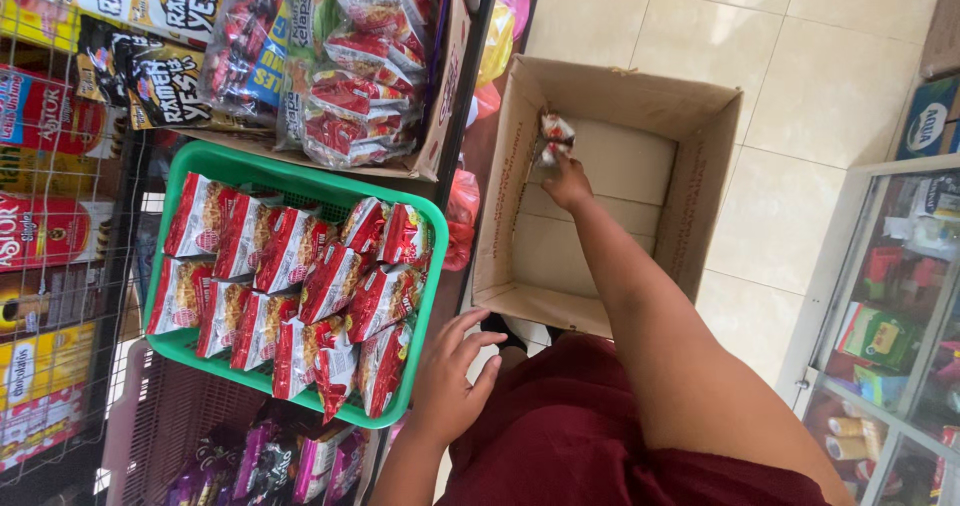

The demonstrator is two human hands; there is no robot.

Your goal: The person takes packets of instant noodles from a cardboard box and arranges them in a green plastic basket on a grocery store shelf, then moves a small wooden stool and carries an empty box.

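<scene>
My right hand (566, 181) reaches down into an open brown cardboard box (705, 181) on the floor and grips a small red and white snack packet (553, 138) near the box's far wall. The rest of the box looks empty. My left hand (448, 374) rests open on the near rim of a green plastic basket (222, 163), fingers spread. Several red and white snack packets (300, 271) of the same kind lie in rows inside that basket.
A cardboard tray of bagged red snacks (360, 66) sits above the basket. A pink basket with purple packets (260, 461) lies below it. A wire rack with boxed goods (45, 226) stands at left, a glass display case (890, 336) at right, over cream floor tiles (800, 56).
</scene>
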